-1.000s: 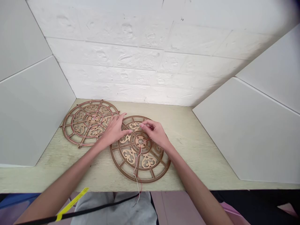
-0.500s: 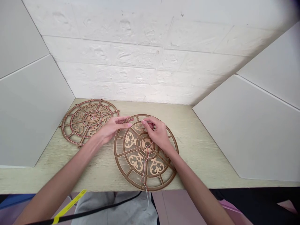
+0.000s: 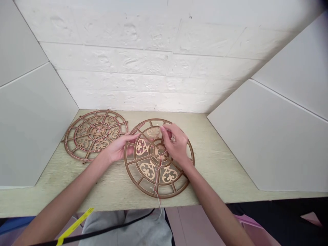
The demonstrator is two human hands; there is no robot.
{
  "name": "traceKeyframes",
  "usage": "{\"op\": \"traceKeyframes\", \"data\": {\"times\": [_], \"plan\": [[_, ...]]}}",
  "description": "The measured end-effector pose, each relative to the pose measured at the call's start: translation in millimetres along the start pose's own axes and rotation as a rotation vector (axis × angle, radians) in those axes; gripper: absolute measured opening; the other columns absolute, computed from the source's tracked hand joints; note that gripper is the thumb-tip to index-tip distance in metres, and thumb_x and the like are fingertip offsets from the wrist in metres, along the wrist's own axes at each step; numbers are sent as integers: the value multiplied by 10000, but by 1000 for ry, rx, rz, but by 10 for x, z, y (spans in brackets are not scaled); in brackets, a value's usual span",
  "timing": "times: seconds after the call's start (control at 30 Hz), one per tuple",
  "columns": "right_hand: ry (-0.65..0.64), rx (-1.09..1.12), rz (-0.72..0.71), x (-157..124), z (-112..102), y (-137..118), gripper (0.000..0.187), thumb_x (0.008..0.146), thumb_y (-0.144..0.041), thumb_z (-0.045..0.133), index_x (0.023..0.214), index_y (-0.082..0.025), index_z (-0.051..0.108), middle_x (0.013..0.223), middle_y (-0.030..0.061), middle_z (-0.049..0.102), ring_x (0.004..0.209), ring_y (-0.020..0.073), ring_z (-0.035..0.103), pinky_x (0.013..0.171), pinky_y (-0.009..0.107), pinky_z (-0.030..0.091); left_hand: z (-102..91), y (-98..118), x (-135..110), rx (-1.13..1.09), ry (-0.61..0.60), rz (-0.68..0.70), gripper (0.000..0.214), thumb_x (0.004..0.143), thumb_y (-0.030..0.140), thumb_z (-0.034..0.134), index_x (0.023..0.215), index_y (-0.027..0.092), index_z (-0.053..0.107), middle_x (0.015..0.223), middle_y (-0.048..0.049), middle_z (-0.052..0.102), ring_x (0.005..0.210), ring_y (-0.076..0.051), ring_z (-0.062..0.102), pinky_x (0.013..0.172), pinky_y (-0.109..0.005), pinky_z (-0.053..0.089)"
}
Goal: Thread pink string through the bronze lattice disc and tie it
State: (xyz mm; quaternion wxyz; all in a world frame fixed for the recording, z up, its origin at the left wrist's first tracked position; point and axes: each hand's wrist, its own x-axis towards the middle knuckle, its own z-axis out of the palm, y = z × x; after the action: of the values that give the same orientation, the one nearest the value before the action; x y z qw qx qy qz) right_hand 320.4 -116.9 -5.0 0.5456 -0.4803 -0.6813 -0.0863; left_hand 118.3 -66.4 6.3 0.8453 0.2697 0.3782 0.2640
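A round bronze-coloured openwork panel (image 3: 148,170) with heart-shaped scrollwork is propped at a tilt before me. My left hand (image 3: 122,146) grips its upper left rim, thumb in front and fingers behind the openwork. Over the panel's upper right part, my right hand (image 3: 176,140) is closed in a pinch on thin wires; their ends are mostly hidden by the fingers. More thin red and white wires (image 3: 157,172) run from the panel's hub down over its lower edge.
A second round panel (image 3: 85,159), with reddish wire along its rings, lies at the back left of the pale wooden table (image 3: 217,164). White boards (image 3: 276,143) stand at both sides, with a white brick-patterned wall (image 3: 143,78) behind. A black strap with a yellow tag (image 3: 75,225) crosses below.
The panel's top has risen slightly. My left fingers have moved behind it, and my right hand has shifted a little to the right, still pinching.
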Motion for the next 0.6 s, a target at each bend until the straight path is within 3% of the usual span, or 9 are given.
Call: {"op": "traceKeyframes", "data": {"times": [0.2, 0.27, 0.33, 0.5, 0.6], "plan": [[539, -26, 129, 118, -190, 10, 133, 953, -295, 593, 895, -181, 631, 678, -9, 554, 511, 94, 434, 465, 253, 333, 28, 57, -43, -25, 66, 72, 177, 926, 105, 573, 1071, 80, 670, 870, -110, 717, 661, -159, 697, 617, -272, 618], [617, -26, 173, 147, -226, 14, 165, 944, -333, 604, 888, -180, 631, 681, -7, 545, 501, 93, 427, 458, 256, 320, 19, 63, -44, -37, 68, 84, 153, 925, 130, 587, 1048, 92, 668, 877, -109, 719, 663, -165, 697, 624, -286, 620], [496, 28, 194, 156, -231, 3, 195, 933, -360, 612, 863, -180, 641, 639, -18, 514, 490, 91, 405, 451, 252, 307, 4, 60, -35, -64, 55, 89, 139, 932, 174, 592, 1008, 90, 672, 900, -117, 720, 670, -166, 697, 638, -292, 620], [-224, 205, 331, 108, -130, -61, 283, 938, -405, 571, 809, -174, 670, 531, -45, 393, 480, 92, 333, 475, 254, 272, -13, 43, -13, -46, 22, 141, 160, 871, 106, 635, 1016, 66, 690, 994, -139, 720, 745, -163, 709, 677, -265, 617], [-381, 173, 371, 71, -65, -69, 316, 942, -415, 548, 774, -172, 661, 568, -23, 479, 505, 96, 357, 510, 263, 277, -2, 42, -20, -19, 29, 175, 192, 841, 86, 662, 1028, 70, 697, 979, -128, 725, 746, -165, 712, 682, -267, 618]]}}
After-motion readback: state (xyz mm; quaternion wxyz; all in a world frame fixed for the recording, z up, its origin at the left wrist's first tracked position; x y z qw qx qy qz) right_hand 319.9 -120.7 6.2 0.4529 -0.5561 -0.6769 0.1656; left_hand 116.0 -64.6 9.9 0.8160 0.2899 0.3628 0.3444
